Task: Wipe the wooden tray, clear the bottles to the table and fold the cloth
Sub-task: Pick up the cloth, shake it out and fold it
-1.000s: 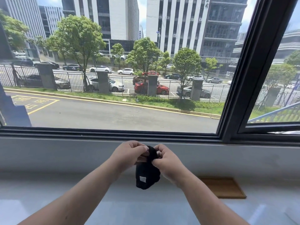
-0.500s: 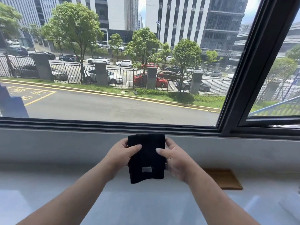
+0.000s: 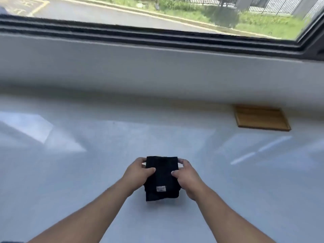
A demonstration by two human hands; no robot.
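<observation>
A small black cloth point(image 3: 162, 179), folded into a rectangle with a pale label near its lower edge, is low over the white table point(image 3: 70, 172). My left hand point(image 3: 138, 171) grips its left side and my right hand point(image 3: 186, 176) grips its right side, thumbs on top. The wooden tray point(image 3: 261, 118) lies flat at the far right against the window ledge, with nothing on it. No bottles are in view.
A white ledge point(image 3: 157, 67) rises behind the table, with a dark window frame point(image 3: 157, 35) above it. The tray sits well to the right of my hands.
The crumpled cloth was opened into a flat folded rectangle, then both hands brought it down toward the table. My view has tilted downward from the street to the tabletop.
</observation>
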